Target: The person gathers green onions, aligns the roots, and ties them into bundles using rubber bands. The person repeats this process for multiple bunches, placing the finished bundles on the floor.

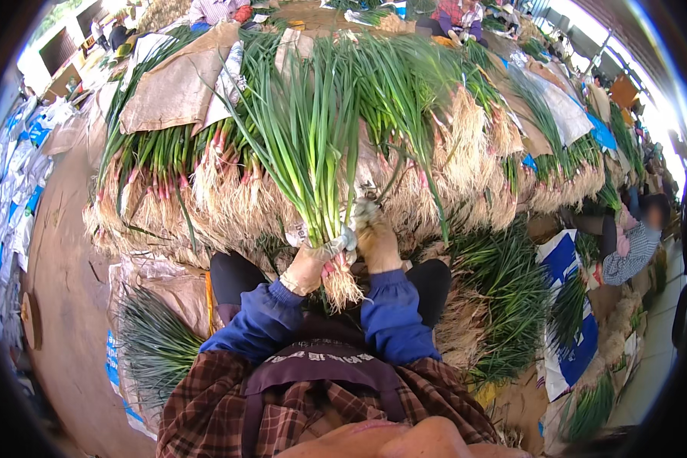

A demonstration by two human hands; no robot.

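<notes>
A bunch of green onions [315, 172] stands upright before me, its leaves pointing away and its pale roots hanging toward my lap. My left hand [315, 260], in a worn light glove, is closed around the bunch's lower stalks, just above the reddish bases and roots. My right hand [376, 232], also in a soiled glove, is beside the stalks on the right, partly blurred; its fingers are bent, and I cannot tell what they hold. Behind the bunch lies a long heap of green onions [160, 166], roots toward me.
Burlap sacking [180, 86] covers part of the heap. Loose green onions lie at left [154, 343] and right [504, 292] of my knees. A blue and white sack [575, 320] is farther right. Co-workers sit at right [632, 246] and beyond the heap [461, 17].
</notes>
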